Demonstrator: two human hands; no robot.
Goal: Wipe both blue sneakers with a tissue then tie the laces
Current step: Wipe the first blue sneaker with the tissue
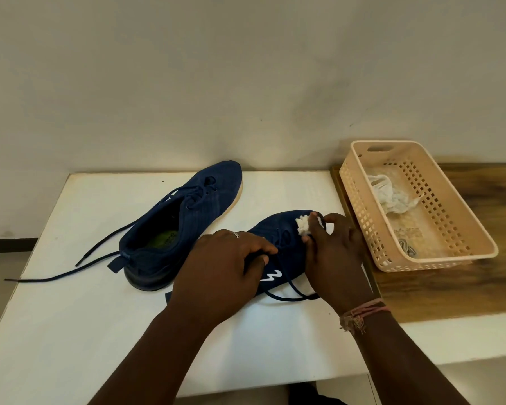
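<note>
Fingers (314, 229) of the right hand (333, 252) pinch a crumpled white tissue (303, 226) against the toe of the near blue sneaker (287, 258), while the left hand (222, 267) curls over that shoe's collar and heel, holding it down. This sneaker lies toward the right edge of the white desk (70, 317), toe pointing to the far right corner; its laces (289, 290) trail loose toward the near edge.

The mesh upper looks soft and will likely give under pressure, so steadying at the firmer heel seems the sound hold — the tissue is flimsy and may shred if rubbed hard. The shoe looks light enough to turn with one hand.

The second blue sneaker (181, 223) sits just beside it, nearer the far edge, its untied laces (70, 270) stretching to the left edge, one tip about at the rim. These could snag or be dragged off.

To the right, on a wooden surface (465, 287) that adjoins the desk, a peach slotted basket (362, 229) holds crumpled tissue — close to the right hand, so sweeping strokes have little room there. The near-left part of the desk offers open space.
</note>
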